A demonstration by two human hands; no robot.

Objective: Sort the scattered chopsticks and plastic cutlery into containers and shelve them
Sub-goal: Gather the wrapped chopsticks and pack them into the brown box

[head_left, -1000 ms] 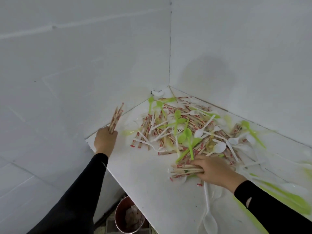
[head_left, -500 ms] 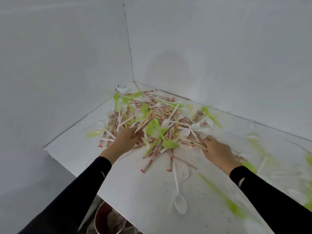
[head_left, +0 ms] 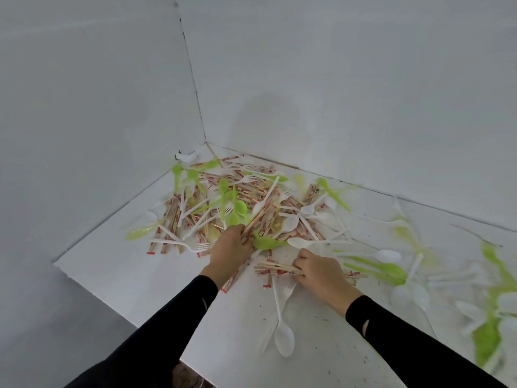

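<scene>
Left hand (head_left: 229, 247) gripped chopsticks (head_left: 256, 219), right hand (head_left: 319, 271) clutched a second bundle (head_left: 275, 268), green spoon (head_left: 267, 243) lay between; red wrapper print (head_left: 150, 252) unreadable.

Over at the right of the table (head_left: 140, 275), the cutlery (head_left: 486, 329) smears into a green-and-white blur (spoons or forks, can't tell), cut off at the edge.

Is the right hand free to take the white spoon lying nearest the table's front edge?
Probably not yet: the right hand grips a bundle of chopsticks. The white spoon lies close by with its bowl uncovered, so only the full hand hinders.
</scene>
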